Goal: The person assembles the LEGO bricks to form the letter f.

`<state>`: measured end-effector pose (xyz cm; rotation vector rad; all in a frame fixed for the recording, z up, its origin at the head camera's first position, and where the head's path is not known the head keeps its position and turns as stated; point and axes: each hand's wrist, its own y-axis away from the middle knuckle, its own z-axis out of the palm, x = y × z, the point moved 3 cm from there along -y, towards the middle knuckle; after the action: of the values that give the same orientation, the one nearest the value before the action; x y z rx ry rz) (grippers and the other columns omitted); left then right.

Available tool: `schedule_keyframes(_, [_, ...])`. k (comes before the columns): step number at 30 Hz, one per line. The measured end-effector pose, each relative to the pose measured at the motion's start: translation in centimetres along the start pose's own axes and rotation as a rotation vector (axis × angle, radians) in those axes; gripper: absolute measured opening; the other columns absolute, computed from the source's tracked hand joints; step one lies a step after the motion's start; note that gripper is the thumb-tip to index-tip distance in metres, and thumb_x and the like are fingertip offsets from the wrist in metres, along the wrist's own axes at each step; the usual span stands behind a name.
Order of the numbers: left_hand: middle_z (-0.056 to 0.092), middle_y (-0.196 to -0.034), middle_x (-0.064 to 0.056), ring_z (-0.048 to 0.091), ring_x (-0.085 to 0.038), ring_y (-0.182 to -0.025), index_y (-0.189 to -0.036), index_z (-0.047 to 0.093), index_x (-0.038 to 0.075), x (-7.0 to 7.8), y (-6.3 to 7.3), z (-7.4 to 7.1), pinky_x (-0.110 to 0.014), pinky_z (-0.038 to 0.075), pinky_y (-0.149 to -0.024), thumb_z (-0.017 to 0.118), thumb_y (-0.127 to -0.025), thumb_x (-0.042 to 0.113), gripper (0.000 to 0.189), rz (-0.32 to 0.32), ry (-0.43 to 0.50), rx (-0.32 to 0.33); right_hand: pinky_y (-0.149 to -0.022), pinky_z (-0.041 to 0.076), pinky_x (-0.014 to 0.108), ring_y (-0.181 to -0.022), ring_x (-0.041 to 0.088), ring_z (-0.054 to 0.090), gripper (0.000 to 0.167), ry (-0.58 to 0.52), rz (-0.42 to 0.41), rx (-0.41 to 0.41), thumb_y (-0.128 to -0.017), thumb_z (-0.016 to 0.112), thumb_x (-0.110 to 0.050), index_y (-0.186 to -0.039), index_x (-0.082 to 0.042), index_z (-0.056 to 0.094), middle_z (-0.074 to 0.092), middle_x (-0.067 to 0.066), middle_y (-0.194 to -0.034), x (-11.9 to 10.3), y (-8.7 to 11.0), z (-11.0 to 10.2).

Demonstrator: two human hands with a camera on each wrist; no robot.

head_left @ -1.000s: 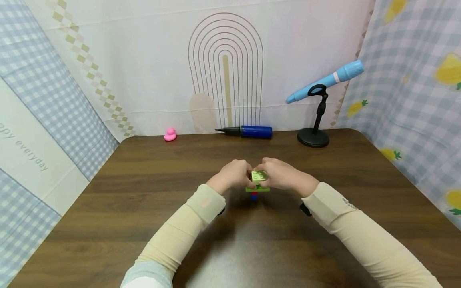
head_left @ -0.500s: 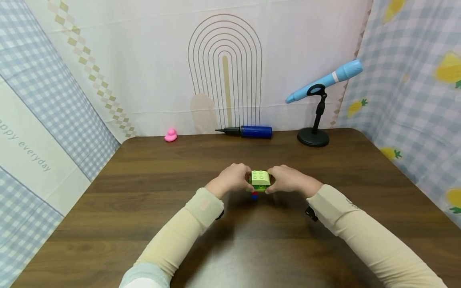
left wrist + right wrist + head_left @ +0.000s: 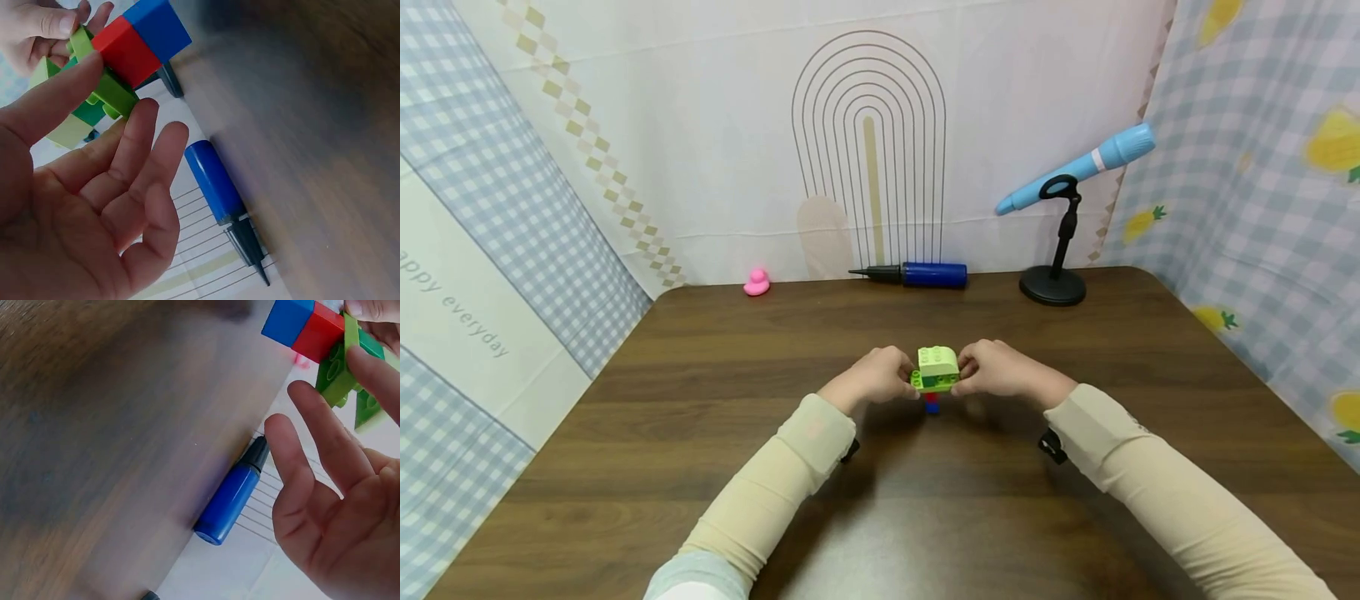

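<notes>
Both hands hold a toy brick build between them above the table. Its top is a pale green curved brick [image 3: 937, 361] over a dark green brick [image 3: 90, 112]. Below comes a lime green plate [image 3: 934, 384], then a red brick [image 3: 127, 52] and a blue brick [image 3: 159, 30] at the bottom. My left hand [image 3: 880, 377] pinches the plate's left end between thumb and fingers, its other fingers loosely spread. At the opposite end my right hand [image 3: 1000, 371] pinches the plate with thumb and fingers. The studs on top of the curved brick face up in the head view.
On the brown wooden table [image 3: 775, 333], a blue and black hand pump [image 3: 934, 275] lies along the back edge. A pink duck [image 3: 757, 282] sits back left. Back right stands a black stand [image 3: 1054, 286] with a light blue toy microphone [image 3: 1078, 171].
The hands have drawn apart from over the top of the curved brick to the ends of the plate. The build now tilts slightly and its top is more exposed.
</notes>
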<state>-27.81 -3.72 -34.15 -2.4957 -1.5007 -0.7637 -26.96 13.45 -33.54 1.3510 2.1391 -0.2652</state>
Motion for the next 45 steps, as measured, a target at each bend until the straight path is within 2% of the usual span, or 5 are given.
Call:
schedule_keyframes(13, [0.061, -0.099, -0.008, 0.053, -0.014, -0.085, -0.106, 0.061, -0.001, -0.1, -0.6, -0.2, -0.029, 0.043, -0.075, 0.061, -0.082, 0.018, 0.031, 0.013, 0.179, 0.020, -0.063, 0.043, 0.030, -0.067, 0.022, 0.056, 0.047, -0.121, 0.023, -0.033, -0.087, 0.053, -0.028, -0.115, 0.009, 0.049, 0.059, 0.013, -0.095, 1.0, 0.3, -1.0])
schedule_keyframes(24, [0.061, -0.099, -0.006, 0.050, -0.014, -0.081, -0.104, 0.063, 0.002, -0.1, -0.9, -0.1, -0.028, 0.041, -0.072, 0.058, -0.084, 0.021, 0.028, -0.002, 0.181, 0.105, -0.058, 0.041, 0.028, -0.065, 0.022, 0.058, 0.040, -0.121, 0.052, 0.004, -0.090, 0.048, -0.027, -0.108, 0.008, 0.054, 0.059, 0.016, -0.098, 1.0, -0.1, -0.8])
schedule_keyframes(31, [0.061, -0.080, -0.007, 0.043, -0.015, -0.063, -0.093, 0.067, 0.001, -0.5, -1.2, 0.2, -0.024, 0.035, -0.055, 0.056, -0.086, 0.021, 0.024, -0.022, 0.180, 0.099, -0.048, 0.040, 0.025, -0.060, 0.019, 0.056, 0.037, -0.186, 0.141, 0.010, -0.090, 0.047, -0.028, -0.101, 0.005, 0.060, 0.060, 0.015, -0.094, 1.2, -0.3, -0.3])
schedule_keyframes(36, [0.046, -0.057, 0.001, 0.037, -0.013, -0.054, -0.083, 0.068, 0.001, -0.6, -1.3, 0.4, -0.023, 0.031, -0.049, 0.055, -0.086, 0.020, 0.024, -0.032, 0.160, 0.107, -0.046, 0.039, 0.023, -0.058, 0.019, 0.056, 0.037, -0.194, 0.177, 0.022, -0.090, 0.046, -0.029, -0.100, 0.004, 0.061, 0.062, 0.013, -0.094, 1.4, -0.6, 0.1])
schedule_keyframes(45, [0.039, -0.050, 0.003, 0.038, -0.013, -0.050, -0.069, 0.066, 0.001, -0.7, -1.3, 0.8, -0.023, 0.031, -0.047, 0.054, -0.086, 0.020, 0.028, -0.039, 0.107, 0.115, -0.060, 0.041, 0.029, -0.054, 0.020, 0.056, 0.035, -0.180, 0.213, 0.013, -0.088, 0.050, -0.031, -0.091, 0.000, 0.066, 0.065, 0.009, -0.087, 1.7, -1.0, 0.4])
